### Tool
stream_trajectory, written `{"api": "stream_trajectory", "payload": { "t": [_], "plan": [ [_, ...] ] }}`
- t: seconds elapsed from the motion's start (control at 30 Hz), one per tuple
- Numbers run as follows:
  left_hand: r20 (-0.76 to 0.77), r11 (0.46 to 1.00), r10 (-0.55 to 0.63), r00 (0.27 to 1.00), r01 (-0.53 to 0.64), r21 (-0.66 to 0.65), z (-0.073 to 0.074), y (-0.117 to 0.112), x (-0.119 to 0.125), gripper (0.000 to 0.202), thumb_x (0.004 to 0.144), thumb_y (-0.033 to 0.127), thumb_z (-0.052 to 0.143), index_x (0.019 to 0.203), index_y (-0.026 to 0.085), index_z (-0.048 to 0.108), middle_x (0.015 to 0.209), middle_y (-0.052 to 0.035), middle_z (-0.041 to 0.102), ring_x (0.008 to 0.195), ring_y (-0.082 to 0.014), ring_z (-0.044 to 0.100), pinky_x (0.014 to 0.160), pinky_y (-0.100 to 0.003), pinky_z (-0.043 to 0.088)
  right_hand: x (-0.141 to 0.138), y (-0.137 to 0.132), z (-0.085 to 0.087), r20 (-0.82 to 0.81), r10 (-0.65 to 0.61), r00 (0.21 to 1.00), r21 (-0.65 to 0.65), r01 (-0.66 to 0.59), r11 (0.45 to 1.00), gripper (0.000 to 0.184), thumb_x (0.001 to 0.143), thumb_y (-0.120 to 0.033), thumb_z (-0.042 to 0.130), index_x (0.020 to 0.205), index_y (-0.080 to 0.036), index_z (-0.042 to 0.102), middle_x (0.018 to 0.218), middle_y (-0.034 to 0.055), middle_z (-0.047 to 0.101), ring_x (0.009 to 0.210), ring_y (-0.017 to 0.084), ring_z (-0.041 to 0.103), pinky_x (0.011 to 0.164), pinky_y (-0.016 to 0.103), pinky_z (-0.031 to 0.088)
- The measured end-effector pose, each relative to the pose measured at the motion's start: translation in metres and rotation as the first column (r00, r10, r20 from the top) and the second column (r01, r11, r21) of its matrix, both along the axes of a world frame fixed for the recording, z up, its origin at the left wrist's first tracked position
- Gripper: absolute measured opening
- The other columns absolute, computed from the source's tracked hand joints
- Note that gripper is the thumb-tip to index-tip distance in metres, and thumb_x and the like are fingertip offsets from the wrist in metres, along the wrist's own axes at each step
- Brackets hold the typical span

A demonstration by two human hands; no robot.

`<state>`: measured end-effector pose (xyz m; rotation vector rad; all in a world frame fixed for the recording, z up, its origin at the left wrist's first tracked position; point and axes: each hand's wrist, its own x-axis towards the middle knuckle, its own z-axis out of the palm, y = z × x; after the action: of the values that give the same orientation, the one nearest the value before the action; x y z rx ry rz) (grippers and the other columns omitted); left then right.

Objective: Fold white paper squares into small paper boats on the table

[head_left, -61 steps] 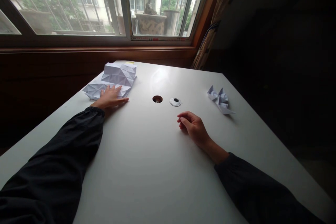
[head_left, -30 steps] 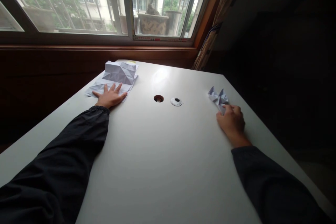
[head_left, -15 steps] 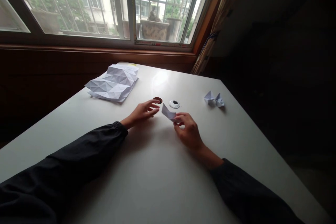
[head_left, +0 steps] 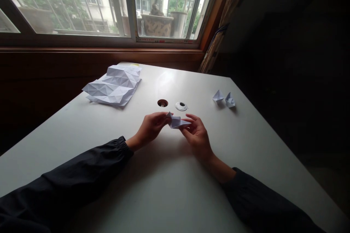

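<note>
Left hand (head_left: 149, 127) moved in, its fingers now pinching one end of the folded paper (head_left: 175, 121); right hand (head_left: 199, 136) has fingers curled by the other tip, can't tell if gripping.

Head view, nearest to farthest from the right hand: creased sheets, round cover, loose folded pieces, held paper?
1. Held paper: between left hand and right hand
2. Round cover: beyond, left
3. Loose folded pieces: beyond, right
4. Creased sheets: far left
</note>
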<state>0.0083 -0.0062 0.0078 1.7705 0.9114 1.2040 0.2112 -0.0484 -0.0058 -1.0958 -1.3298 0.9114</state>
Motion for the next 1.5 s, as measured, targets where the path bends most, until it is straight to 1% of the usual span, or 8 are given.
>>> {"api": "stream_trajectory", "payload": {
  "t": [0.17, 0.43, 0.53, 0.7, 1.0, 1.17, 1.33, 1.5],
  "plan": [
    [0.186, 0.999, 0.000, 0.983, 0.007, -0.039, -0.003, -0.004, 0.007, 0.036, 0.088, 0.040, 0.077, 0.115, 0.022, 0.062, 0.102, -0.0074, 0.078, 0.095, -0.0220, 0.075, 0.088, -0.036, 0.061, 0.002, 0.007, -0.004, -0.201, 0.033, 0.979, -0.130, -0.060, 0.990, 0.039, 0.082, -0.040, 0.082, 0.114, -0.023, 0.066, 0.105, 0.0070, 0.076, 0.103, 0.023, 0.072, 0.100, 0.043, 0.055],
    [0.185, 0.997, 0.071, 0.980, -0.075, 0.012, -0.007, -0.007, 0.005, 0.023, 0.090, 0.041, 0.074, 0.096, 0.020, 0.067, 0.096, -0.0059, 0.078, 0.091, -0.0214, 0.075, 0.082, -0.033, 0.062, 0.003, 0.008, -0.003, -0.309, 0.123, 0.943, -0.136, -0.172, 0.976, 0.034, 0.086, -0.044, 0.077, 0.115, -0.027, 0.068, 0.102, 0.0030, 0.075, 0.087, 0.020, 0.072, 0.093, 0.045, 0.060],
    [0.135, 1.000, 0.015, 0.991, -0.019, 0.024, -0.008, -0.007, 0.003, 0.023, 0.092, 0.041, 0.070, 0.097, 0.019, 0.071, 0.105, -0.0087, 0.078, 0.097, -0.0234, 0.075, 0.086, -0.035, 0.061, 0.005, 0.009, -0.003, -0.249, 0.144, 0.958, -0.120, -0.178, 0.977, 0.034, 0.086, -0.043, 0.077, 0.115, -0.026, 0.069, 0.104, 0.0041, 0.074, 0.087, 0.020, 0.070, 0.087, 0.042, 0.060],
    [-0.104, 1.000, -0.012, 0.995, 0.013, 0.009, -0.013, -0.005, 0.001, 0.026, 0.091, 0.043, 0.071, 0.093, 0.017, 0.073, 0.088, -0.0054, 0.078, 0.080, -0.0184, 0.072, 0.075, -0.029, 0.057, 0.006, 0.008, -0.002, -0.128, 0.136, 0.982, -0.088, -0.148, 0.985, 0.033, 0.087, -0.043, 0.077, 0.111, -0.022, 0.070, 0.103, 0.0070, 0.075, 0.089, 0.020, 0.069, 0.084, 0.037, 0.056],
    [0.003, 0.998, -0.004, 1.000, 0.004, -0.061, -0.008, -0.008, 0.001, 0.033, 0.090, 0.043, 0.073, 0.108, 0.020, 0.056, 0.071, 0.0016, 0.071, 0.062, -0.0120, 0.064, 0.062, -0.022, 0.051, 0.007, 0.006, 0.000, -0.036, 0.228, 0.973, -0.105, -0.231, 0.967, 0.035, 0.091, -0.044, 0.072, 0.117, -0.021, 0.069, 0.104, 0.0078, 0.077, 0.099, 0.024, 0.072, 0.091, 0.039, 0.055],
    [0.075, 0.997, -0.076, 0.994, 0.078, -0.016, -0.008, -0.010, 0.001, 0.024, 0.093, 0.038, 0.071, 0.102, 0.017, 0.064, 0.078, -0.0023, 0.073, 0.072, -0.0132, 0.069, 0.071, -0.024, 0.054, 0.006, 0.006, 0.002, -0.012, 0.254, 0.967, -0.103, -0.254, 0.962, 0.033, 0.092, -0.043, 0.071, 0.113, -0.019, 0.068, 0.103, 0.0083, 0.076, 0.093, 0.022, 0.071, 0.086, 0.036, 0.055],
    [0.130, 0.958, -0.277, 0.952, 0.284, -0.041, -0.005, -0.011, 0.002, 0.042, 0.093, 0.031, 0.070, 0.132, 0.018, 0.060, 0.108, -0.0098, 0.073, 0.100, -0.0202, 0.072, 0.091, -0.033, 0.058, 0.006, 0.005, 0.000, -0.016, 0.140, 0.990, -0.100, -0.141, 0.985, 0.035, 0.094, -0.046, 0.068, 0.115, -0.018, 0.065, 0.096, 0.0074, 0.075, 0.083, 0.019, 0.068, 0.078, 0.034, 0.054],
    [0.057, 0.988, -0.110, 0.992, 0.116, -0.105, -0.007, -0.006, 0.002, 0.038, 0.093, 0.032, 0.070, 0.127, 0.019, 0.063, 0.107, -0.0086, 0.071, 0.099, -0.0204, 0.070, 0.085, -0.031, 0.059, 0.004, 0.001, -0.002, 0.147, 0.233, 0.961, -0.076, -0.224, 0.972, 0.030, 0.099, -0.044, 0.058, 0.115, -0.019, 0.068, 0.101, 0.0082, 0.076, 0.092, 0.022, 0.071, 0.085, 0.036, 0.054]
  ]
}}
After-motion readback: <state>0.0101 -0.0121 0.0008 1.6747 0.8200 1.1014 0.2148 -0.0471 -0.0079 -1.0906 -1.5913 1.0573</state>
